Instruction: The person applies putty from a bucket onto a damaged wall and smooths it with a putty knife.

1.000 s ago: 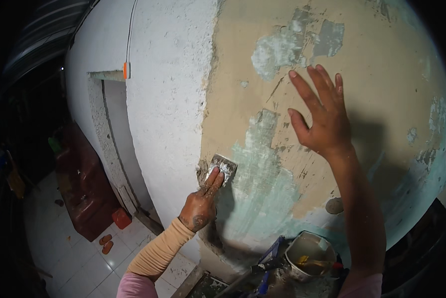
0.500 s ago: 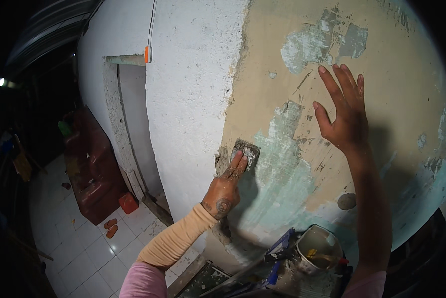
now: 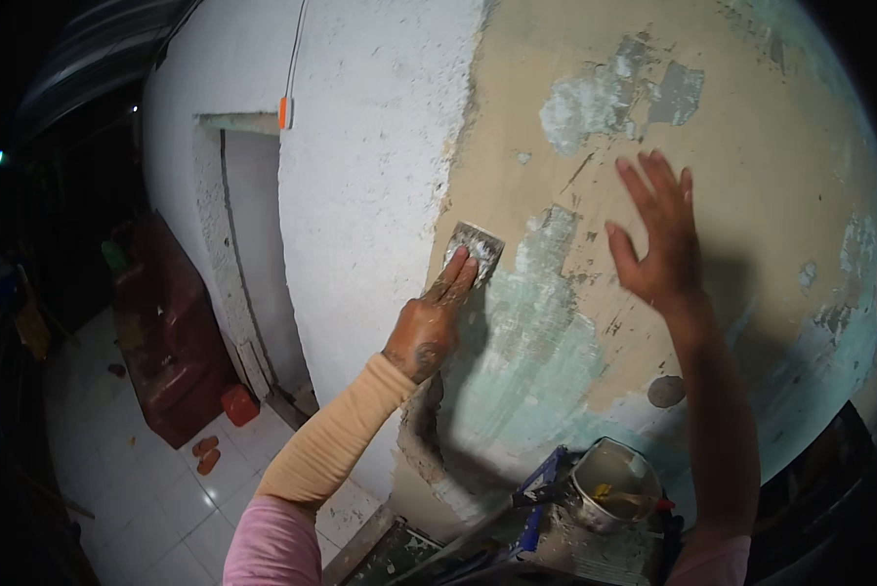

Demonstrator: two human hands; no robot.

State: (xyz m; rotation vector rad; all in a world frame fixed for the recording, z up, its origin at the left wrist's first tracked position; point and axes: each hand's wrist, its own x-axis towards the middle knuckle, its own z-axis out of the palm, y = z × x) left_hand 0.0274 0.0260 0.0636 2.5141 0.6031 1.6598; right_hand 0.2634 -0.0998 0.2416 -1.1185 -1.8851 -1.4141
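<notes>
My left hand (image 3: 431,327) grips a broad putty knife (image 3: 476,248), two fingers pressed along its blade; the handle is hidden. The blade lies against the beige part of the wall (image 3: 526,49), close to its rough edge with the white plaster. Pale, wet-looking smears cover the blade. Below and right of it spreads a scraped mint-green patch (image 3: 526,332). My right hand (image 3: 661,244) is at the wall's right side, fingers spread and holding nothing; whether it touches the surface I cannot tell. Above it are bare grey patches (image 3: 595,103).
A plastic bucket (image 3: 595,464) with tools inside stands low in front of me, beside a blue-edged object (image 3: 536,532). Left are a doorway (image 3: 258,244), a dark red sofa (image 3: 170,342), a red box (image 3: 240,403) and sandals (image 3: 207,457) on white tiles.
My left hand has pushed the putty knife upward along the edge of the beige area. My right hand sits somewhat lower, its fingers still spread. The view has shifted slightly.
</notes>
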